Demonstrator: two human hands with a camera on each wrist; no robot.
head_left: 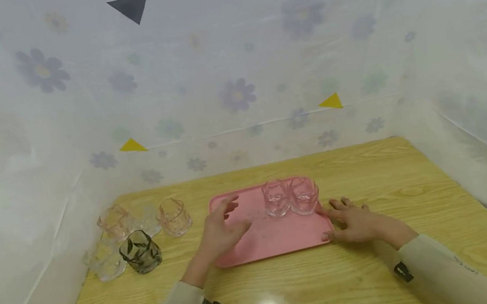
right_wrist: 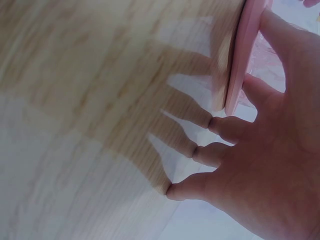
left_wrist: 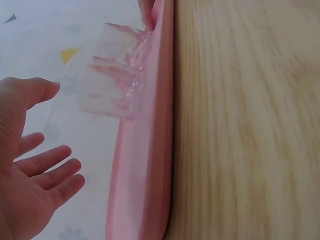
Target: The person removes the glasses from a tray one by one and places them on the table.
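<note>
A pink tray lies on the table with two clear faceted glasses side by side at its back right. In the left wrist view the same glasses stand close together on the tray. My left hand hovers over the tray's left end, its fingers spread and loosely bent, holding nothing. At the opposite end my right hand touches the tray's right edge with thumb and index finger. The right wrist view shows the other fingertips of that hand resting on the tabletop.
Left of the tray several glasses are grouped: a smoky grey glass in front, a clear glass beside it, and pinkish glasses behind. White flowered sheeting encloses the wooden table at the back and sides.
</note>
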